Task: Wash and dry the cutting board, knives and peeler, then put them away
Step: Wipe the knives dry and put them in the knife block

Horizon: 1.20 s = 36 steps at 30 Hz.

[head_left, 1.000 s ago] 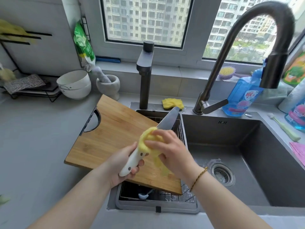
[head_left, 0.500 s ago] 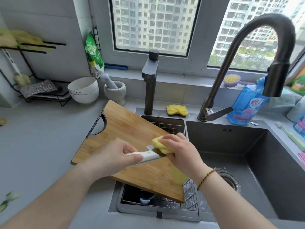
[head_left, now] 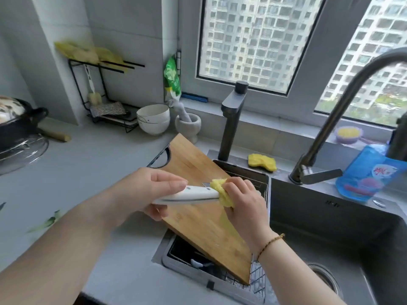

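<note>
- Knife [head_left: 191,193] is the job in hand. Its white handle lies roughly level above the cutting board [head_left: 198,227], with my left grip [head_left: 152,194] clamped round it, fingers over the top and thumb beneath.
- My right grip [head_left: 244,201] is clamped on a yellow cloth [head_left: 220,190] that is bunched round the blade just past the handle. Cloth and hand hide nearly all the steel, and only a sliver shows at the heel.
- The cutting board lies tilted, with its handle end up on the bench [head_left: 77,183] and its lower end over the wire rack [head_left: 257,280] in the small basin beside the main sink [head_left: 330,216].
- I judge this to be the scrub stage for one knife. Rinsing, drying and putting away are all ahead, and the board looks unwashed.
- To do it well, I would fold the cloth over the spine so the edge faces away from my fingers. I would then draw it from heel to tip in one direction, never back along the edge.
- The handle will probably be slick with soap, so the left grip wants firm pressure, with the point aimed away from the right wrist.
- The join of blade and handle traps grime, so I would give it a pass too.
- I cannot pick out the peeler. Something white lies in the rack under the board, too hidden to name.
</note>
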Tool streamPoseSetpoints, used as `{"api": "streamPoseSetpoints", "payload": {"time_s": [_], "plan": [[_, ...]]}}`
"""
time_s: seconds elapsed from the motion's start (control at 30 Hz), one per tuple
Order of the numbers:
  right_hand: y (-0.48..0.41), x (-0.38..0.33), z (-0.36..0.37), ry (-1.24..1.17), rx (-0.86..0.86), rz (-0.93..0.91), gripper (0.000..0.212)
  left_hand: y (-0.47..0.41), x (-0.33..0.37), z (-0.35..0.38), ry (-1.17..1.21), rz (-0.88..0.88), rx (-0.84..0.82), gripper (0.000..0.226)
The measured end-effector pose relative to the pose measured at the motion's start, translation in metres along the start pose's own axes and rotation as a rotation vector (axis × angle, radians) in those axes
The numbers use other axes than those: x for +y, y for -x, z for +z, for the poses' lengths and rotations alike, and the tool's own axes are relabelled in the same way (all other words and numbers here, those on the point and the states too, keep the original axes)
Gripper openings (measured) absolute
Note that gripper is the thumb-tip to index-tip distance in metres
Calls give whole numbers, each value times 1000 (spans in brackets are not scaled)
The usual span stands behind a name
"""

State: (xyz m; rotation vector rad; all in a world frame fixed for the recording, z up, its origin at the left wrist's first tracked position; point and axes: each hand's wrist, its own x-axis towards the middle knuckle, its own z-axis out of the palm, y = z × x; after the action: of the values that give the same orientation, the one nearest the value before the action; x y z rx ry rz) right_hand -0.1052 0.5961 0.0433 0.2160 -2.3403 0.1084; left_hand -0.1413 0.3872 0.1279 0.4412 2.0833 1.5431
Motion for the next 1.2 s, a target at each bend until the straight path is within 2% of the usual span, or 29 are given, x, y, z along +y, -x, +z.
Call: {"api": "streamPoseSetpoints", "payload": {"time_s": [0.07,0.1,0.13,0.17,0.23,0.27,0.3,0.37,0.5,0.6,0.67,0.73,0.8,0.87,0.93,1.03,1.2], "plan": [[-11,-9,6,-43,59,-2,55,16,-1,-11,209,79,-14,71],[-18,-16,9,-73,97,-5,51,24,-3,-14,262,125,29,79],[-27,-28,12,-107,128,-23,46,31,-7,-15,294,184,111,75],[-35,-38,14,-119,165,-40,38,35,-10,-12,297,253,235,62],[-49,-60,18,-142,215,-78,23,38,-15,-5,283,326,587,33],[-58,-76,22,-185,221,-98,21,42,-19,-9,285,350,759,26],[-63,-90,25,-228,213,-104,22,44,-23,-14,325,374,863,26],[-71,-118,33,-290,228,-103,25,51,-27,-31,411,412,964,33],[-89,-188,47,-356,304,-157,42,101,-29,-88,550,511,1068,13],[-98,-240,58,-423,274,-193,46,155,-37,-145,562,569,1174,9],[-99,-280,72,-452,221,-220,51,198,-47,-185,513,581,1267,13],[-100,-315,84,-490,134,-237,58,231,-57,-215,441,584,1332,27],[-102,-361,94,-564,111,-265,44,265,-67,-246,379,560,1407,33],[-103,-405,103,-650,102,-265,28,297,-75,-274,342,536,1482,22],[-104,-437,110,-733,65,-244,22,323,-77,-299,293,548,1541,16],[-105,-478,117,-808,30,-262,21,359,-73,-333,189,551,1635,15],[-114,-514,119,-922,-51,-281,21,386,-56,-382,88,597,1696,20]]}}
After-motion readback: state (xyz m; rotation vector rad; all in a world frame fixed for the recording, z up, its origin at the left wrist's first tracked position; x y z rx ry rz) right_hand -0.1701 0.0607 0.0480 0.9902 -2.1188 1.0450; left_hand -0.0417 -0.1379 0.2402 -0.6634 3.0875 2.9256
